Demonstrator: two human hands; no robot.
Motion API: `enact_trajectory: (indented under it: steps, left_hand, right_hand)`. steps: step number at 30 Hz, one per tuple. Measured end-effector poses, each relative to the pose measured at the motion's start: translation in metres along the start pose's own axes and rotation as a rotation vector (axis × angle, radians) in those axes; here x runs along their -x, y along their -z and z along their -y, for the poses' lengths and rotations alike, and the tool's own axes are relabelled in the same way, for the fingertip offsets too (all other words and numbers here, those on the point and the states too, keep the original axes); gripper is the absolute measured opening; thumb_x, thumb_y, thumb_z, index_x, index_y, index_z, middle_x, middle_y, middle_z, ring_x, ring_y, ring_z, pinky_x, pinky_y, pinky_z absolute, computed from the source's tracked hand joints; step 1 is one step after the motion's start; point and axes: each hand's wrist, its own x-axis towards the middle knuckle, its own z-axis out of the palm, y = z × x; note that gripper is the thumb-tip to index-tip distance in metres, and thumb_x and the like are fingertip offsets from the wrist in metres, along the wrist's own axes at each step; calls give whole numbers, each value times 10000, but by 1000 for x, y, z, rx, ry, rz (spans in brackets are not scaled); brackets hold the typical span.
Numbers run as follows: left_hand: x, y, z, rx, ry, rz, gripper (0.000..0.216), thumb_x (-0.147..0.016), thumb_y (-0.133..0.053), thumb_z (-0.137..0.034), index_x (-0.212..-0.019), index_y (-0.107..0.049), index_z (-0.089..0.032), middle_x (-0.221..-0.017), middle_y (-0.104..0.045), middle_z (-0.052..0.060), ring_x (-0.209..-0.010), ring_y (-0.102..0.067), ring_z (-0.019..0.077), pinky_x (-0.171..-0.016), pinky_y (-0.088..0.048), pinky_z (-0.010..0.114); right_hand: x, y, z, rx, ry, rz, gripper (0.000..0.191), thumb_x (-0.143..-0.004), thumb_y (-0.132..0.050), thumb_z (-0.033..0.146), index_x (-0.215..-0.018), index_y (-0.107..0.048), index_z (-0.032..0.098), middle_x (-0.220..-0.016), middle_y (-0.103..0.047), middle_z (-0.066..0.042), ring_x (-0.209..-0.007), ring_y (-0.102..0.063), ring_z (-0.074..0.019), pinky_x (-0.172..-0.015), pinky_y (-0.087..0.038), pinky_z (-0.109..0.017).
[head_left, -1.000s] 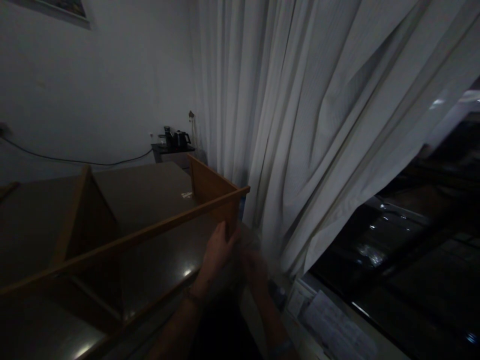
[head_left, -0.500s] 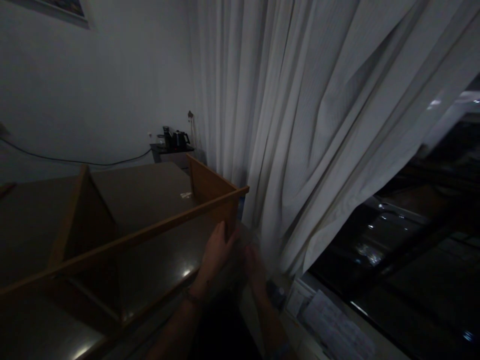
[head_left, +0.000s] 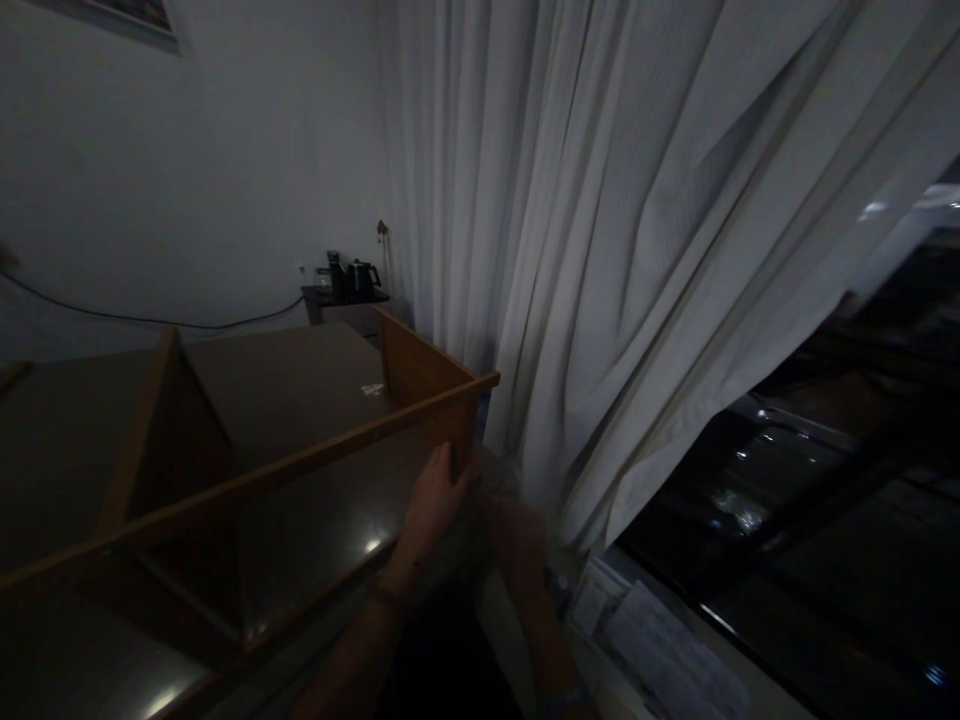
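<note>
Left hand (head_left: 433, 498) clasping the end board (head_left: 452, 424) of a wooden shelf unit (head_left: 300, 460) in dim light.
Nearest, a little past six o'clock, that hand pinches the board between thumb and fingers; just beside it, toward half past five, the right hand (head_left: 517, 535) is curled and blurred, and whether it grasps anything cannot be told. Papers (head_left: 664, 640) lie at five o'clock. The wooden shelf unit stretches away from the hands toward eight o'clock, with a divider (head_left: 180, 435) standing at nine. Beyond, a pale curtain (head_left: 540, 200) hangs at one o'clock, and at ten a small cabinet (head_left: 349, 318) bears a dark jug (head_left: 361, 278).
</note>
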Motion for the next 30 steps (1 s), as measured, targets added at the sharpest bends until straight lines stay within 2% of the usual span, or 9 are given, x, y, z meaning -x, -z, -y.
enact_trajectory:
  steps: [5,7,9,13,16,19,21,26,30]
  left_hand:
    - [0,-1,1,-8,10,6,546,-894,-442,-556,-1258,-482,-150,-1265,-571,162,-1163,-568,266,-980,-452,399]
    - [0,-1,1,-13,18,9,569,-894,-441,-558,-1278,-467,-138,-1282,-561,171,-1176,-559,277,-994,-444,413]
    - [0,0,0,-16,20,15,571,-900,-426,-562,-1276,-471,-136,-1283,-559,174,-1175,-559,286,-995,-443,422]
    - [0,-1,0,-15,11,6,559,-895,-442,-559,-1268,-482,-145,-1273,-568,170,-1177,-560,285,-986,-450,413]
    - [0,-2,2,-21,5,0,557,-899,-443,-549,-1279,-474,-143,-1282,-563,171,-1185,-555,284,-987,-448,415]
    - [0,-2,3,-26,5,8,562,-905,-434,-540,-1280,-468,-122,-1284,-558,179,-1176,-560,279,-986,-450,407]
    - [-1,-2,2,-31,10,3,556,-902,-444,-536,-1270,-473,-120,-1267,-568,175,-1157,-571,274,-971,-461,400]
    - [-1,0,1,-22,-8,1,510,-895,-444,-555,-1190,-526,-147,-1167,-622,144,-1076,-612,264,-913,-493,393]
    - [-1,-1,3,-25,-4,-20,569,-892,-448,-562,-1266,-486,-135,-1278,-572,167,-1190,-553,282,-1001,-446,416]
  right_hand:
    - [0,2,2,45,-37,-20,394,-994,-360,392,-946,-706,209,-891,-729,-86,-825,-654,-221,-810,-414,-346]
    - [0,-1,6,5,-110,5,437,-987,-352,423,-857,-706,202,-810,-716,-87,-776,-642,-225,-765,-411,-339]
    - [0,-5,11,-141,-233,26,474,-971,-352,476,-791,-688,196,-746,-697,-78,-701,-624,-206,-680,-406,-305]
    - [-2,-12,22,-658,-508,101,602,-898,-338,640,-664,-638,174,-590,-627,-38,-521,-537,-143,-507,-364,-243]
    - [-6,-11,22,-807,-596,168,649,-837,-363,712,-588,-619,170,-496,-561,-13,-462,-494,-125,-471,-358,-230]
    - [-9,-7,18,-804,-572,198,617,-817,-416,702,-624,-649,164,-509,-574,-10,-479,-516,-130,-484,-373,-227]
    - [-9,-6,15,-749,-517,199,587,-853,-397,657,-689,-665,161,-580,-622,-26,-538,-559,-145,-521,-397,-232]
    - [-4,-5,12,-463,-344,136,436,-947,-345,503,-954,-643,185,-864,-704,-60,-741,-653,-175,-669,-449,-250]
    - [-2,-1,4,-235,-134,114,343,-956,-398,435,-1104,-598,198,-1020,-694,-73,-867,-658,-190,-770,-456,-273]
